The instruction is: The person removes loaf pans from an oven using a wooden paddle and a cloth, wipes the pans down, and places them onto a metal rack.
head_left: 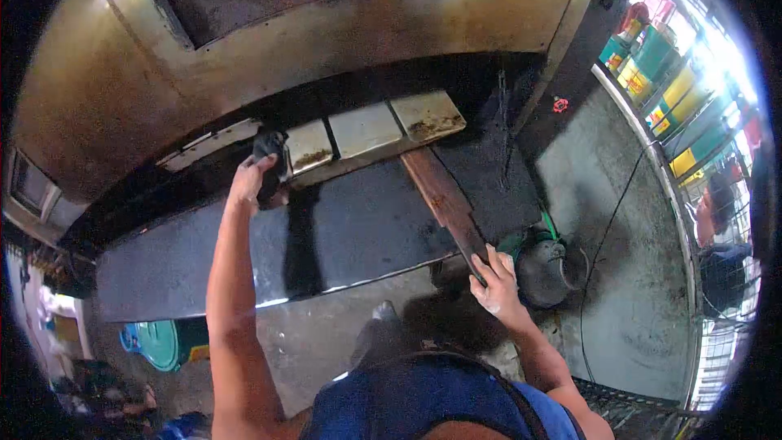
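Note:
My left hand (251, 178) is closed around a bunched dark cloth (271, 151), at the left end of a row of metal baking pans (366, 130). The pans are pale, with brown scorched patches, and sit side by side at the mouth of an oven-like opening. My right hand (495, 283) grips the narrow handle of a long wooden paddle (436, 187). The paddle slants up and left, its wide end reaching the front edge of the pans. Whether it touches them, I cannot tell.
A dark metal ledge (187, 244) runs below the opening, under a stained metal front (326, 41). A grey gas cylinder (550, 270) with a green hose stands at right. Behind a railing are colourful containers (656, 73) and a person (721, 212). A green lidded bin (159, 344) is lower left.

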Available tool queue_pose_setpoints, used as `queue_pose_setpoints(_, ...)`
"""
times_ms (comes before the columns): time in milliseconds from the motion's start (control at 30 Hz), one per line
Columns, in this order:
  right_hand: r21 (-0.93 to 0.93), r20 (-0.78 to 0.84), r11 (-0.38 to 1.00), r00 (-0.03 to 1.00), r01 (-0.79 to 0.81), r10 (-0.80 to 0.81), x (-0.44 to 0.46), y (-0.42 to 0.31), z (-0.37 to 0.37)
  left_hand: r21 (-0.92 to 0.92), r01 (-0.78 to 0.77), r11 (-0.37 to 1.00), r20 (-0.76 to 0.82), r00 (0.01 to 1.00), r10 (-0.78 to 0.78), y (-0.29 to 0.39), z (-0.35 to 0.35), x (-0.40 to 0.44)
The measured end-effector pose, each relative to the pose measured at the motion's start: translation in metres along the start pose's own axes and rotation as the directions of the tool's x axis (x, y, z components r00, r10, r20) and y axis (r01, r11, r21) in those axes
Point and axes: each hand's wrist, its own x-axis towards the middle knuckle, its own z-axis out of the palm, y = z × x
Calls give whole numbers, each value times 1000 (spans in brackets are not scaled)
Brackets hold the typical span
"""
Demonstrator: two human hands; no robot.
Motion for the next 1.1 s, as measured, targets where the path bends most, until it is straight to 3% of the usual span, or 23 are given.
queue_pose_setpoints(167, 26, 22, 999, 999, 22, -23, -24, 15, -13, 72, 69, 995, -21, 998, -67, -16, 10, -45)
queue_pose_setpoints(333, 63, 71, 995, 994, 81, -86, -55, 42, -40, 39, 51, 998, -147, 988, -45, -34, 44, -126)
queue_pose_setpoints(400, 73, 91, 992, 990, 100, -107, -72, 54, -48, 46, 47, 998, -289, 957, -32, -33, 64, -160)
queue_pose_setpoints(433, 84, 96, 989, 987, 120, -128, -82, 62, -54, -22, 20, 1000, -245, 969, -25, -48, 64, -171)
queue_pose_setpoints(567, 148, 186, 984, 974, 100, -127, -129, 84, -88, 7, 27, 1000, -307, 952, -24, -67, 94, -236)
queue_pose_setpoints(633, 169, 221, 983, 970, 66, -103, -144, 91, -101, -15, 3, 1000, -436, 900, -9, -75, 104, -257)
queue_pose_setpoints(733, 140, 235, 987, 966, 79, -110, -150, 98, -112, -68, -37, 997, -370, 929, 9, -87, 93, -265)
queue_pose_setpoints(767, 137, 242, 988, 965, 71, -103, -149, 97, -114, 37, 32, 999, -359, 933, -16, -81, 85, -266)
queue_pose_setpoints(800, 135, 235, 989, 967, 65, -96, -149, 98, -113, 28, 40, 999, -315, 949, -30, -87, 71, -261)
queue_pose_setpoints(867, 160, 244, 987, 967, 34, -73, -150, 100, -114, 447, -70, 892, -370, 893, 255, -105, 33, -234)
queue_pose_setpoints(933, 119, 266, 993, 963, 8, -39, -153, 99, -115, 630, -124, 767, -400, 794, 457, -49, 42, -221)
queue_pose_setpoints(1000, 99, 266, 995, 964, -9, -18, -155, 98, -113, 702, -186, 687, -286, 811, 511, 20, 75, -208)
queue_pose_setpoints(1067, 100, 270, 994, 963, -31, 3, -151, 94, -117, 735, -412, 539, -24, 779, 627, 48, 112, -169)
queue_pose_setpoints(1100, 111, 276, 993, 961, -43, 11, -149, 91, -117, 809, -510, 292, 181, 690, 701, 44, 126, -132)
